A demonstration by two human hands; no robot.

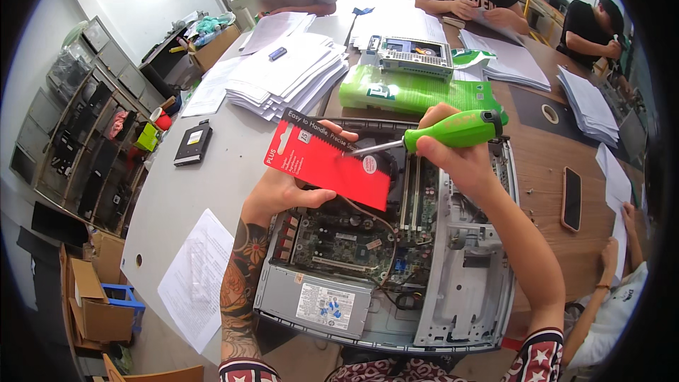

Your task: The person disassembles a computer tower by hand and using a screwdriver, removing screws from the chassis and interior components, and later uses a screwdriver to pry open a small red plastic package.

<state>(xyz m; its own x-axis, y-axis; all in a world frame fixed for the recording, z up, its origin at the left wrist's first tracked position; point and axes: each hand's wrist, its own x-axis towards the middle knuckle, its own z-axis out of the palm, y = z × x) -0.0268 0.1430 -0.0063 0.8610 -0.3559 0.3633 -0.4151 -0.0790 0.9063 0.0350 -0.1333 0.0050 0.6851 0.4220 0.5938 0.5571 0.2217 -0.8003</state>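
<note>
A red backing card (pixel 322 170) with a black toothed band and a hang hole is held up over the opened computer case. My left hand (pixel 286 194) is closed around it; the fingertips show past the top edge, the thumb lies along the lower edge, and the card hides the rest. My right hand (pixel 460 159) grips the green handle of a screwdriver (pixel 453 131). Its metal shaft points left and the tip meets the card's face. Below both hands lies the case (pixel 438 311) with a green motherboard (pixel 339 237), a grey power supply (pixel 311 304) and cables.
Past the case are a green plastic package (pixel 353 92) and a metal drive cage (pixel 417 56). Paper stacks (pixel 290 64) stand at the far left. A black drive (pixel 193 143) and a printed sheet (pixel 198 276) lie left, a phone (pixel 571 199) right. Several other people sit around the table.
</note>
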